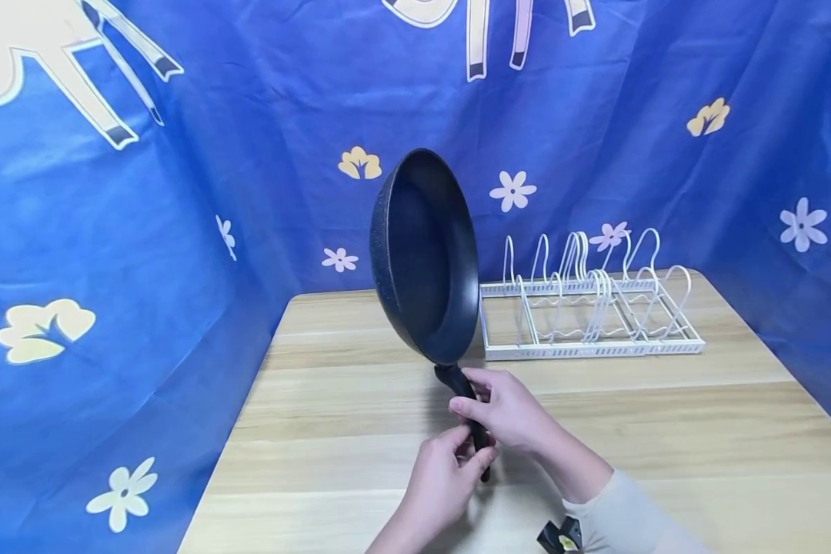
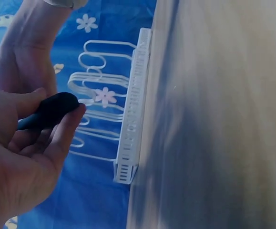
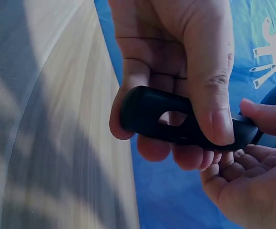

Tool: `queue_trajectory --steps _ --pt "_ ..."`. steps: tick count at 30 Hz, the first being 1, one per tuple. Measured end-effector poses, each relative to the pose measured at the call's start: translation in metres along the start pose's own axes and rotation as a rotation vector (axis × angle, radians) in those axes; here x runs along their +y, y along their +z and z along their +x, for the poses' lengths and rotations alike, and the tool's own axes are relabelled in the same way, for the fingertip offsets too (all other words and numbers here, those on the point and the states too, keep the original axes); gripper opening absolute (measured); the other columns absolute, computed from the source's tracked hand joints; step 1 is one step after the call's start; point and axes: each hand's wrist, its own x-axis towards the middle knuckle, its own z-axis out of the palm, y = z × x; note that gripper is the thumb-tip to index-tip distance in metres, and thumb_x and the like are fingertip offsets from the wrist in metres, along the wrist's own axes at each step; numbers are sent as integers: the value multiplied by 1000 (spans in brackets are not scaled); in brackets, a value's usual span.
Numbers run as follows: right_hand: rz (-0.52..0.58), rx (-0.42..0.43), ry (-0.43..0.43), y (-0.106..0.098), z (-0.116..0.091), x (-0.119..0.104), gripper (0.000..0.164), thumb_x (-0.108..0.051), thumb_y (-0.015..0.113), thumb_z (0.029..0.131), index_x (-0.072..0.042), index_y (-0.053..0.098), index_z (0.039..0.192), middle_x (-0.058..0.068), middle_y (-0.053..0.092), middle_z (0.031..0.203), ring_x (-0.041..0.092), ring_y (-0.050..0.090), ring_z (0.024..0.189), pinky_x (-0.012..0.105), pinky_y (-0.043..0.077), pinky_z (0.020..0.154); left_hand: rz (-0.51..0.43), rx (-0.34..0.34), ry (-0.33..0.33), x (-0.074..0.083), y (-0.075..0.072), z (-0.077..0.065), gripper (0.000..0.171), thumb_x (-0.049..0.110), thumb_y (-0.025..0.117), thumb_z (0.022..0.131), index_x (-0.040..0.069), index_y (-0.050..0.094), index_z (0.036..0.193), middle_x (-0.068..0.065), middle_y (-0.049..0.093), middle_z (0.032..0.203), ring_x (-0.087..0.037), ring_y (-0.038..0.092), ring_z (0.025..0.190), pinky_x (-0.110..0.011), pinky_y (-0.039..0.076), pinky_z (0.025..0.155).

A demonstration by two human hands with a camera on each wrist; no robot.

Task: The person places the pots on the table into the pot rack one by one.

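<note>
The head view looks forward and down over the pan handle (image 1: pixel 480 436) from farthest off. Both wrist views, tipped sideways, face that handle close up; head and left wrist share the rack (image 1: pixel 595 352) beyond it.

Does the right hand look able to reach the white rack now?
Probably yes: no object shows between the right hand and the white rack, though that hand grips the pan handle and may need to release it first.
</note>
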Motion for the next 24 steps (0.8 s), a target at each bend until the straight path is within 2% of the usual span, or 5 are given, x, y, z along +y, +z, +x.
queue_trajectory --steps 4,10,17,21,24 --pt "8 -38 -46 -7 -9 0 36 -18 75 102 -7 72 136 6 76 94 12 70 87 23 56 82 -101 -36 -34 1 2 0 12 23 83 97 14 79 104 3 79 87 6 63 73 -16 57 67" --pt "53 -73 -133 -19 -17 1 37 -17 74 103 -1 70 136 8 74 95 9 70 87 23 59 82 -197 -82 -82 5 5 5 16 23 86 94 13 81 105 0 83 96 4 71 84 -15 61 75" --pt "143 -77 -159 -36 -26 7 34 -11 71 104 7 67 132 16 74 92 9 72 84 27 63 80 -212 -110 -28 15 13 9 26 26 88 92 9 82 110 -2 85 102 4 74 91 -16 62 82" --pt "181 -71 -185 -46 -33 12 40 -6 68 104 15 61 137 10 74 96 8 73 88 26 65 84 -195 -109 2 21 21 9 24 27 90 90 11 82 107 2 84 99 6 72 85 -16 61 76" --pt "194 -87 -243 -54 -37 16 33 -2 66 104 16 62 132 4 73 98 6 72 88 26 65 84 -162 -92 62 26 26 10 22 27 91 90 12 81 103 2 82 97 7 71 82 -15 61 72"
